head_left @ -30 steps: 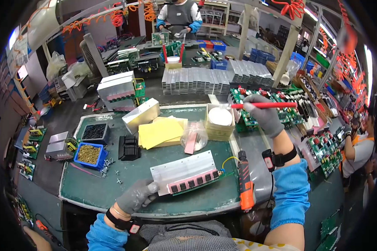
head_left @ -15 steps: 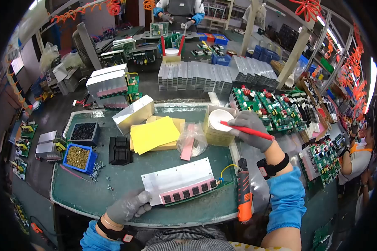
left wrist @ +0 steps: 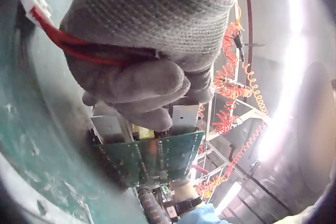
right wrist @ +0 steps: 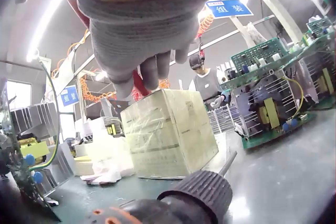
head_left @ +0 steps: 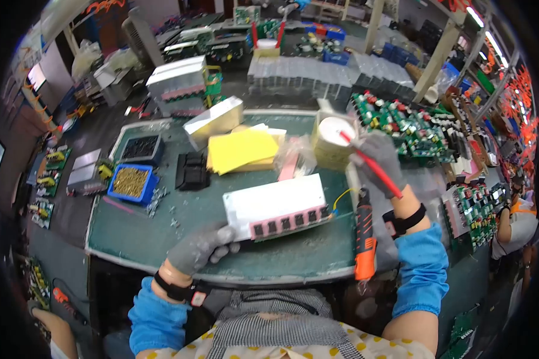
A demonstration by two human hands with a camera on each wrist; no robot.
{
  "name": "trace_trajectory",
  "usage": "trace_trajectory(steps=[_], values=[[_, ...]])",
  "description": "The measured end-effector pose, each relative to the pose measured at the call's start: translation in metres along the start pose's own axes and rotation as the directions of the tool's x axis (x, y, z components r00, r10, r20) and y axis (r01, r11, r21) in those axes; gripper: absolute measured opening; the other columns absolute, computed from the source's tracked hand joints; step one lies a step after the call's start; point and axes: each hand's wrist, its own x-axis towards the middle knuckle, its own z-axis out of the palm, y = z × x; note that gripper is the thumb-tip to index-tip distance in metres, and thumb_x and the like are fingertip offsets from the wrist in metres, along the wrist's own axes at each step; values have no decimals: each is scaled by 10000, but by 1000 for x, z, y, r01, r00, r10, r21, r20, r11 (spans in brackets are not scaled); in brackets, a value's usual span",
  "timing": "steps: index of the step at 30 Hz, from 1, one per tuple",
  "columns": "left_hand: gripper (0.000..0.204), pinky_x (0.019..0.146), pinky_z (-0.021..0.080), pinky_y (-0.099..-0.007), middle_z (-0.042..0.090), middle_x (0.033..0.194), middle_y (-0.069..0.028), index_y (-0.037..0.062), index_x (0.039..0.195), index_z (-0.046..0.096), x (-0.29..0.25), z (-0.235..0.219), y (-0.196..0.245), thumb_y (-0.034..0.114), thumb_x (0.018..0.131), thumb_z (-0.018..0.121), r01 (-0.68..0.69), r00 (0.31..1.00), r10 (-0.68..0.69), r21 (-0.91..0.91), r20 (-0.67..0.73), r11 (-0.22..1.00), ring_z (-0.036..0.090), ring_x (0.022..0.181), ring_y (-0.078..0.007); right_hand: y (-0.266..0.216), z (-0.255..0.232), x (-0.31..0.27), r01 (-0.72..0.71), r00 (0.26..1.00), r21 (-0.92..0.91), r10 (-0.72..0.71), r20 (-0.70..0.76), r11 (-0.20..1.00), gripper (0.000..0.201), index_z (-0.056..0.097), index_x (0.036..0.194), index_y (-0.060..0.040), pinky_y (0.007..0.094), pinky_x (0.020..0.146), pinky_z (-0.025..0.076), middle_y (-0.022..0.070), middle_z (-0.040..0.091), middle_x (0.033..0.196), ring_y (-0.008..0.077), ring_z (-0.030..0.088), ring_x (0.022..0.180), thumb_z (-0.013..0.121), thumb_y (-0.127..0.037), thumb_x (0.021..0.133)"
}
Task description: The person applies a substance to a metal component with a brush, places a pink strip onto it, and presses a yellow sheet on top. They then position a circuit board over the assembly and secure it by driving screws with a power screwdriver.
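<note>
My gloved left hand grips the left end of a silver heat sink, tilted over the green mat. Along its lower edge runs a pink strip with several black components, and a green circuit board shows beneath in the left wrist view. A red and black cable with a white plug lies across that hand. My gloved right hand holds a long red stick, slanting down to the left. Its tip overlaps the white round tub set in a pale cardboard box.
An orange and black power screwdriver lies right of the heat sink. Yellow sheets, a blue bin of brass-coloured screws, a dark bin and a black block sit on the mat. Circuit boards stand behind at right.
My right hand has brought the red stick from nearly level beside the tub to a steeper slant with its tip at the tub. My left hand keeps hold of the heat sink. The head view has shifted.
</note>
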Motion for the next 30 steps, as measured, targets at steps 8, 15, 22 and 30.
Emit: trace_trajectory(steps=[8,15,22,30], values=[[582,488,366,-198,622,809,-2,1,1050,662,1,1,-9,569,935,603,-22,998,23,28,-67,999,441,585,-31,-79,-84,27,-444,753,741,658,5,504,261,656,1141,-6,267,892,489,59,674,1041,135,629,964,706,-68,893],[551,475,366,-198,633,815,-16,9,1051,663,1,3,-10,546,955,585,-12,995,16,38,-95,999,443,576,-36,-157,-114,81,-415,758,849,640,125,326,208,626,1054,13,253,721,512,57,660,890,118,636,773,698,-85,885],[517,482,369,-208,624,794,-8,28,970,663,1,5,-10,539,956,585,-2,995,7,49,-101,999,446,574,-44,-188,-87,118,-467,848,811,437,299,351,171,643,929,20,270,707,499,68,675,850,113,621,757,712,-127,874],[582,490,373,-217,613,785,-5,33,944,657,4,1,-12,608,926,573,25,996,-15,104,-94,994,451,581,-53,-193,-81,125,-463,878,765,349,327,449,194,649,917,-1,315,748,516,80,685,842,160,656,789,728,-172,868]])
